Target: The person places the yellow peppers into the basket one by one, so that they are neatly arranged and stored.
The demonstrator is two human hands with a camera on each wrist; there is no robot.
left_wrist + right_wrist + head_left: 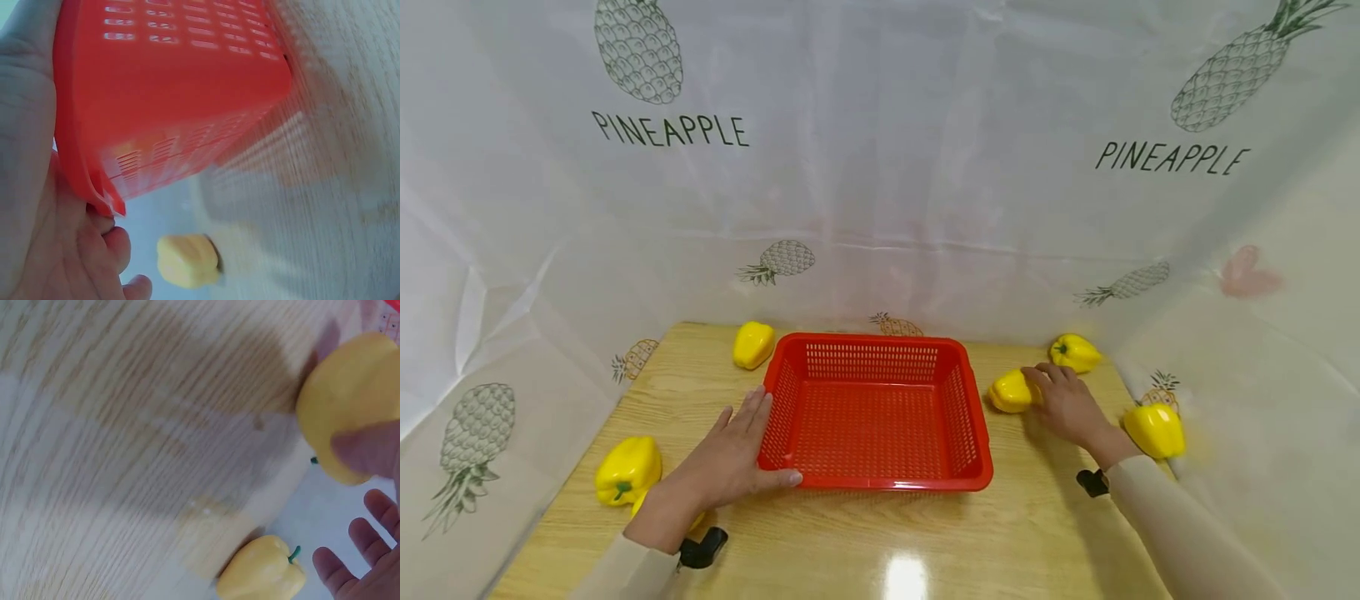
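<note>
A red plastic basket (880, 483) with slotted walls sits on the table. My left hand (730, 458) rests on its near left corner, thumb along the front rim and fingers fairly straight by the left rim. To the basket's right lies a yellow bell pepper (1009, 392). My right hand (1067, 408) holds this pepper; in the right wrist view the thumb (369, 450) presses its side while other fingertips (369, 540) stay apart from it. The index finger reaches over its top in the head view. Another yellow bell pepper (1075, 353) lies just beyond that hand.
More yellow bell peppers lie around: one at the back left (753, 345), one at the left (628, 471), one by the right edge (1153, 430). Another is mostly hidden under my left wrist. A pineapple-print sheet (880, 183) encloses the wooden table (850, 550).
</note>
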